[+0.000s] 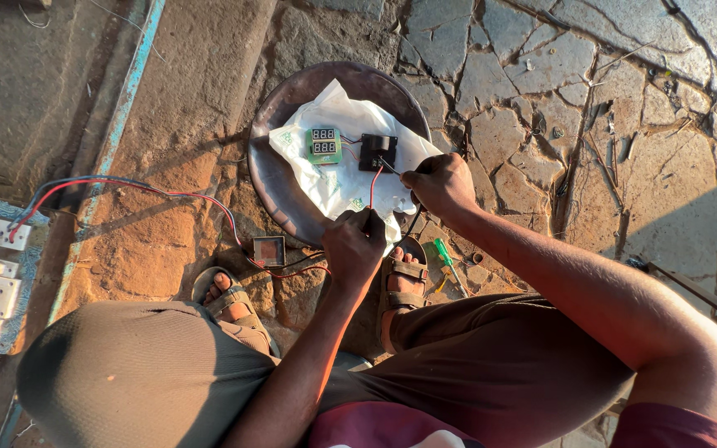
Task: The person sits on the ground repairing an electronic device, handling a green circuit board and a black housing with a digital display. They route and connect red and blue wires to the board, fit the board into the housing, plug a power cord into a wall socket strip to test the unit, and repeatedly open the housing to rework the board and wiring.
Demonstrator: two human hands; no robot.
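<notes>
The round metal tray [271, 178] lies on the cracked stone floor [591, 75], lined with a white plastic bag [338, 178]. On the bag sit a green display board [324, 144] and, just beside it, a black module [377, 152]. The right hand [440, 184], at the tray's near right edge, is closed on a thin dark tool whose tip reaches the black module. The left hand [354, 245], at the tray's near rim, pinches a red wire [373, 187] running up to that module. Beside the tray's near rim, by the sandalled foot, lies a green-handled screwdriver [446, 255] — on the other side, a small square box [269, 250] trailing red and black wires.
</notes>
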